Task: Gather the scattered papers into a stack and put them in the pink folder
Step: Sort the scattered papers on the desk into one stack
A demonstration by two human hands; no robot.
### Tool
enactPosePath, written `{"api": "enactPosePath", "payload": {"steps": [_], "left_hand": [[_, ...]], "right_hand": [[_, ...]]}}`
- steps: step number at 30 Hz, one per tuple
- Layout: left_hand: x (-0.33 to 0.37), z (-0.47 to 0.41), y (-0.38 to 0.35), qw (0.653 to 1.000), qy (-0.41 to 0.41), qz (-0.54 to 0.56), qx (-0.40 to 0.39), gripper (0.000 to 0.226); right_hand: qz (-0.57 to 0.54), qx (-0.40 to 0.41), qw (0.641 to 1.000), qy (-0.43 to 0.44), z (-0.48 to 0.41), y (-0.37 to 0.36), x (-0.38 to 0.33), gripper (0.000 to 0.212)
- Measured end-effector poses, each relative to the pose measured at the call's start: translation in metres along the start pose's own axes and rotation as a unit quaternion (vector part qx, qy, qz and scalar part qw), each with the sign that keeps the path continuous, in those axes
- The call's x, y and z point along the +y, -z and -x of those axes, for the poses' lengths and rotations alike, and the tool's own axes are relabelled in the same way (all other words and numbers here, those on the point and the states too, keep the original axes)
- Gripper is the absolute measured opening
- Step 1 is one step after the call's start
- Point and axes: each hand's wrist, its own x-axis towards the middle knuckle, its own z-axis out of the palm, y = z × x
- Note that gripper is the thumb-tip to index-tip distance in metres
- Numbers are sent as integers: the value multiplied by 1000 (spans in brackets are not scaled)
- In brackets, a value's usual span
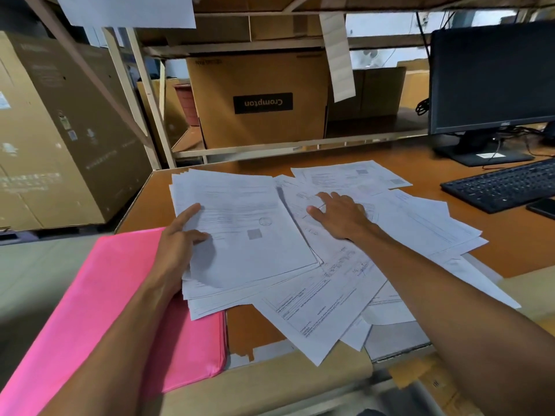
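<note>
Papers (318, 304): stack (246, 232) gripped in your left hand (177, 244) overlapped pink folder (99, 295); your right hand (339, 217) lay flat, fingers spread, on loose sheets (420, 223) right of it, liable to crease if dragged.

stockroom office: boxes (258, 100), monitor (492, 76)

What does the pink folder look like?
The pink folder is smooth and shiny, like plastic. It lies flat and looks closed on the desk, at its near left corner, overhanging the edge. The left forearm crosses above it, and the stack of papers held by the left hand covers its upper right part.
</note>
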Motion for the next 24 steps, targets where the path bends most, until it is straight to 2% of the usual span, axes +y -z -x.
{"api": "enactPosePath", "payload": {"steps": [2, 6, 11, 15, 20, 22, 24], "left_hand": [[0, -1, 0, 1000, 7, -4, 7, 60], [-1, 0, 0, 1000, 7, -6, 13, 60], [-1, -1, 0, 1000, 0, -13, 6, 59], [-2, -1, 0, 1000, -1, -9, 2, 59], [1, 0, -2, 1000, -3, -8, 3, 59], [2, 0, -2, 1000, -1, -7, 4, 59], [2, 1, -2, 1000, -3, -8, 5, 59]], "right_hand": [[35, -24, 999, 20, -11, -5, 0, 70], [77, -96, 991, 60, -25, -13, -9, 60], [67, -97, 993, 18, -21, 13, 20, 61], [64, -99, 993, -13, -23, 31, 80, 64], [52, -112, 992, -40, -30, 58, 130, 46], [83, -87, 991, -55, -25, 59, 128, 42], [102, -2, 992, -75, -19, 54, 111, 36]]}}
